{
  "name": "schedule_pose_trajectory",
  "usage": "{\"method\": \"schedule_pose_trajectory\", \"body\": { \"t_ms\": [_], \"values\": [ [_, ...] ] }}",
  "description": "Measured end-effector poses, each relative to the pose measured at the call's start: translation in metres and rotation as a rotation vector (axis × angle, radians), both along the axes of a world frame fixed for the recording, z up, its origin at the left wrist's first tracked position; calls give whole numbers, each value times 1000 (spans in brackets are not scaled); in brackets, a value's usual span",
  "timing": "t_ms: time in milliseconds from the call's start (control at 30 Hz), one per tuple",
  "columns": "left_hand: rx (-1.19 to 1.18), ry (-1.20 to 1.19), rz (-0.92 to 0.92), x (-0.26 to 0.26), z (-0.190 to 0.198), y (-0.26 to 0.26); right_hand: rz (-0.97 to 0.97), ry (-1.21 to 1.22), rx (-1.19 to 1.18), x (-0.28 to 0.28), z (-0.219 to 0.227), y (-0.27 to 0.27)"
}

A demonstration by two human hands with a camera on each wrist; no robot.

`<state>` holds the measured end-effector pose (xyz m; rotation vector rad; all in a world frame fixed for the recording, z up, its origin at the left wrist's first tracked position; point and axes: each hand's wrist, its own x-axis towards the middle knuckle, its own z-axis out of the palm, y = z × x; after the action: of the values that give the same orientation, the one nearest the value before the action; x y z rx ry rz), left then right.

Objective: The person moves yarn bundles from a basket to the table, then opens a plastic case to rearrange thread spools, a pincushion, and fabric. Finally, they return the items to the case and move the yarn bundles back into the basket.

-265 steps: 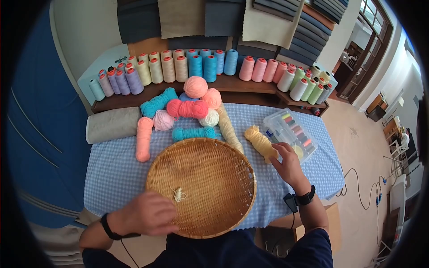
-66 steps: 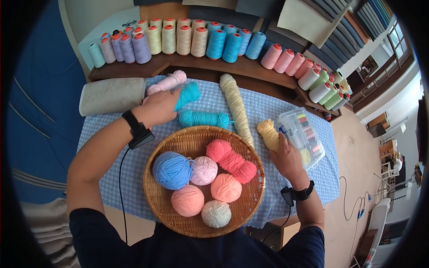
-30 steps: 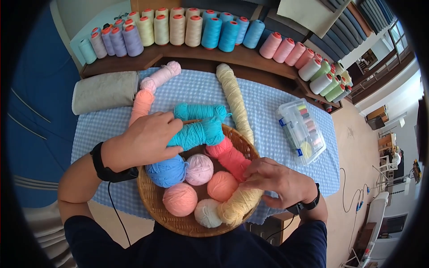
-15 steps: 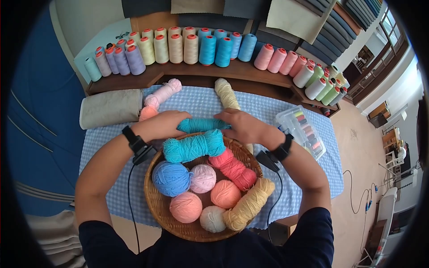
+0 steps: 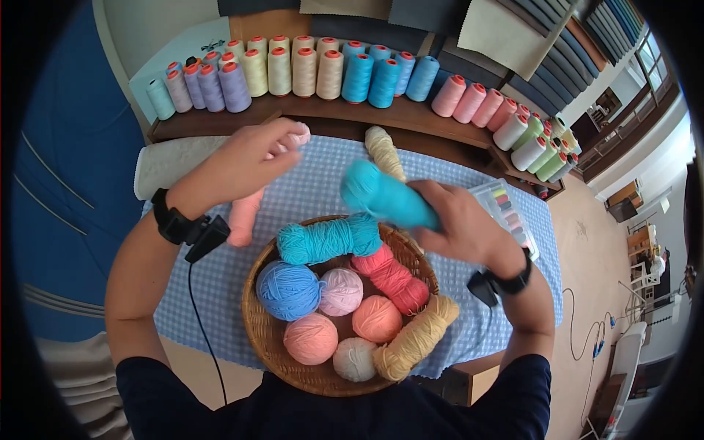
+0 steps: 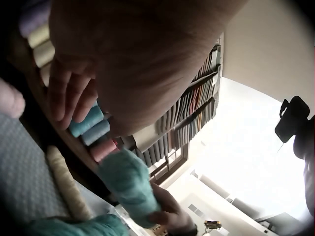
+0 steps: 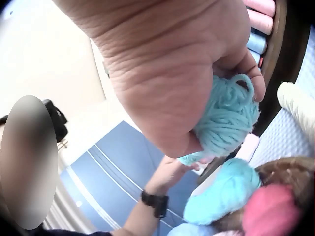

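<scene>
My right hand (image 5: 469, 224) grips one end of a turquoise yarn skein (image 5: 385, 196), raised above the basket's far right rim. In the right wrist view, thumb and fingers wrap round this skein (image 7: 229, 115). My left hand (image 5: 249, 161) reaches over the back left of the table, fingers loosely bent, beside a pale pink skein (image 5: 302, 134) that it mostly hides. The left wrist view has those fingers apart from the pink skein's end (image 6: 11, 100). A round woven basket (image 5: 253, 323) holds several yarn balls and skeins, including another turquoise skein (image 5: 323, 240).
On the checked cloth lie a peach skein (image 5: 244, 218), a long cream skein (image 5: 383, 152) and a clear thread box (image 5: 513, 213). A grey fabric roll (image 5: 165, 165) is at the left. Thread cones (image 5: 328, 75) line the raised wooden shelf (image 5: 293, 108) behind.
The basket has filled with yarn. Most recently my right hand lifted the turquoise skein from behind the basket, while my left hand left it and moved up-left to the pale pink skein.
</scene>
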<state>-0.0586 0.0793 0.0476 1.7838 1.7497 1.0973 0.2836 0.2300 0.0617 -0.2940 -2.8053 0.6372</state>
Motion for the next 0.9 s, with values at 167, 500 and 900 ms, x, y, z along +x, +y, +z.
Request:
{"method": "schedule_pose_trajectory", "body": {
  "t_ms": [167, 500, 900],
  "values": [
    [-65, 556, 203, -65, -58, -5, 97, -83, -161, 58, 14, -54],
    [-519, 756, 371, -20, -96, -2, 54, -78, 109, 52, -23, -74],
    [-4, 309, 295, 34, 18, -58, -5, -103, -8, 42, -35, -72]
  ]
}}
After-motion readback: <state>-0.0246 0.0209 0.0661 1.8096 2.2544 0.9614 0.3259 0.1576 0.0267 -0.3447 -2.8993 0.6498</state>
